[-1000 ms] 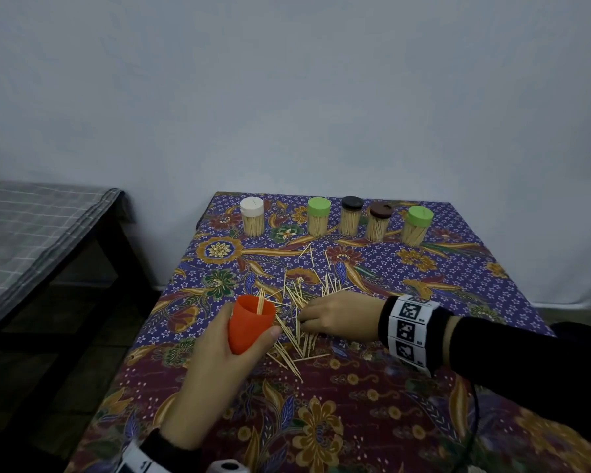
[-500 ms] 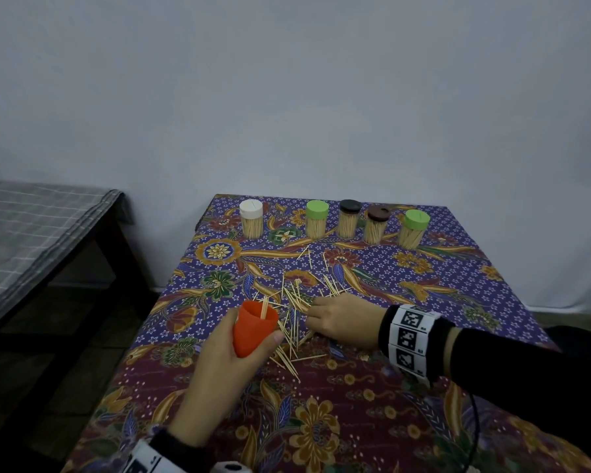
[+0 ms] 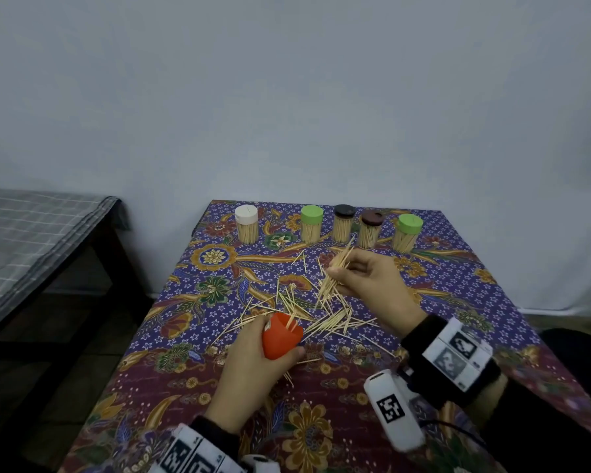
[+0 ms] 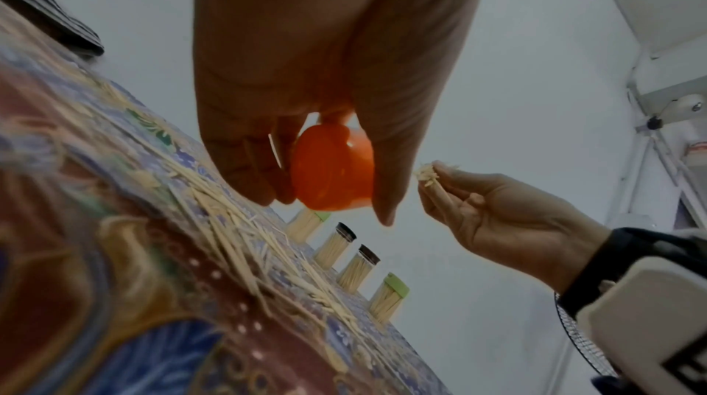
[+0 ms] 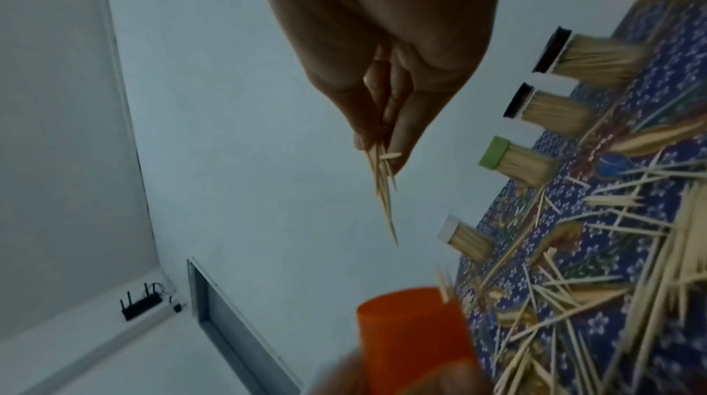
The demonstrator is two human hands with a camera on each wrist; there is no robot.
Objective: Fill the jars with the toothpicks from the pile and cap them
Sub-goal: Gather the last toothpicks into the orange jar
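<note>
Gripping an orange jar [image 3: 281, 337] in the left hand [image 3: 249, 367], fingers and thumb wrapped round its body, mouth open and tilted up toward the far right, 1 or 2 toothpicks poking out of it. Lying just beyond and right of that hand, between the 2 hands: a loose pile of toothpicks [image 3: 316, 310] scattered flat on the patterned cloth of the desk [image 3: 458, 302]. Pinching a small bundle of toothpicks [image 3: 336, 271] in the right hand [image 3: 372, 279], fingertips closed tight on the sticks, lifted clear of the pile, beyond and right of the jar and apart from it. Standing well beyond both hands, along the far edge of the desk: 5 capped jars [image 3: 342, 223] in a row, all upright and packed with toothpicks, caps white, green, black, brown and green from left to right.
</note>
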